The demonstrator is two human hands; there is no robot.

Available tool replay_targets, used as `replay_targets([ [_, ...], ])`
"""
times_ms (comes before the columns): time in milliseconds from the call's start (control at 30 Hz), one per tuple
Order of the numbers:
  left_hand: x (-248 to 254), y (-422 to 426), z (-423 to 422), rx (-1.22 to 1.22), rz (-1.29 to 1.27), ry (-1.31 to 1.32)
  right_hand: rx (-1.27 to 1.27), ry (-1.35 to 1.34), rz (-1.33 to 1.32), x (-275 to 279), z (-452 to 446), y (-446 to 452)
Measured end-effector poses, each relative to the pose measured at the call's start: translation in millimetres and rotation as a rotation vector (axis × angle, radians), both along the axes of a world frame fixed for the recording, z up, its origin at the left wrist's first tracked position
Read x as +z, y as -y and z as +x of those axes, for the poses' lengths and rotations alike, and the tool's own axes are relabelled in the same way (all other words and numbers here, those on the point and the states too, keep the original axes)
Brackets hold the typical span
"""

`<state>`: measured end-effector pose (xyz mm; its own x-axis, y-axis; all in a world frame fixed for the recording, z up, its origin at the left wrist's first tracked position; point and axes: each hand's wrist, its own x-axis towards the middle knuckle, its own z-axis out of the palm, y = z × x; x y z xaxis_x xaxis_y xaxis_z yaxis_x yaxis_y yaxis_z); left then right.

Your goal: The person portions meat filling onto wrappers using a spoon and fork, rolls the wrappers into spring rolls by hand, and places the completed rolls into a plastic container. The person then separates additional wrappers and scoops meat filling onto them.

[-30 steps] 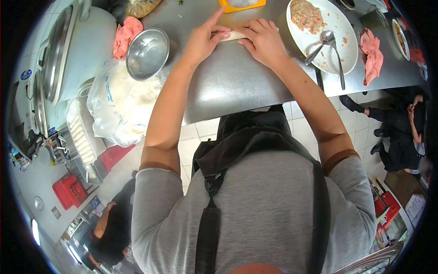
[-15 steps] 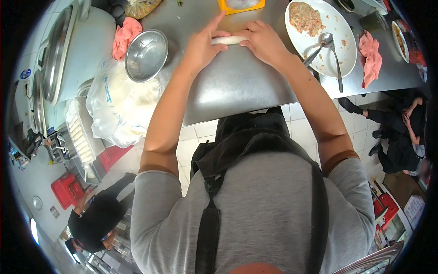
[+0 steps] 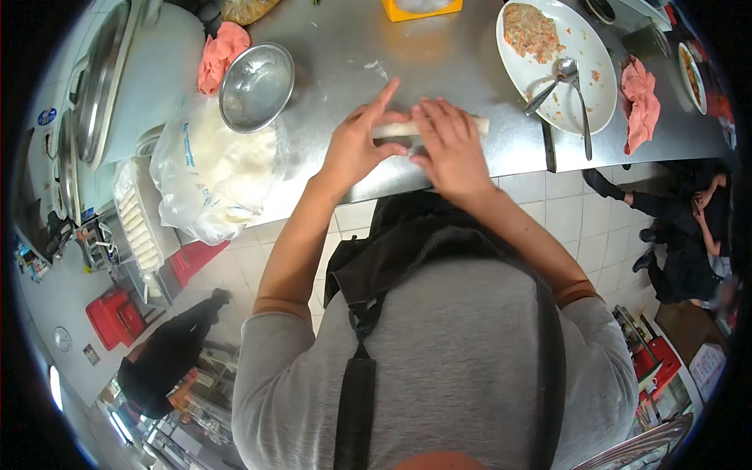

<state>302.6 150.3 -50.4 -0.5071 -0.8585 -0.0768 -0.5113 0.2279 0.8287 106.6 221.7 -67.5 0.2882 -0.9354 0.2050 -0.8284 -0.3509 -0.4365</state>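
A white uncooked spring roll (image 3: 396,129) lies crosswise on the steel table, partly hidden under my fingers. My left hand (image 3: 354,150) is at its left end, thumb on the near side and fingers on the far side, with the index finger raised. My right hand (image 3: 453,149) is laid over the roll's right part, fingers across the top and thumb bent on the near side. The roll's right tip sticks out past that hand. To the right, an oval white plate (image 3: 583,116) holds minced filling (image 3: 530,33), a spoon (image 3: 548,84) and a fork (image 3: 584,117).
A metal bowl (image 3: 256,88), a pink cloth (image 3: 222,59) and a plastic bag of white wrappers (image 3: 211,168) are at left. Beyond them, a tray (image 3: 163,227) holds several rolls. A yellow container (image 3: 423,9) stands ahead; another pink cloth (image 3: 639,102) lies right. People are nearby.
Both hands have drawn nearer to my body with the roll. My right hand now covers the roll's right part, and more of its right end shows. White residue is visible on the table beyond.
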Motion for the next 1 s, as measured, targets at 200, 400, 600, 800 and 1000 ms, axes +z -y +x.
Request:
replay_targets([
  [200,23,5,56,0.225,-0.344,-0.021,0.025,-0.053,-0.042,-20,27,8],
  [400,30,-38,103,0.398,-0.211,-0.027,-0.039,-0.255,-0.169,-23,18,88],
  [600,28,-77,137,0.51,-0.116,-0.04,-0.048,-0.367,-0.277,-21,-1,173],
  [800,37,-98,167,0.649,-0.111,-0.015,0.012,0.066,-0.262,-13,5,107],
  [1000,47,-102,168,0.608,-0.139,-0.012,0.06,-0.284,-0.373,-22,10,150],
])
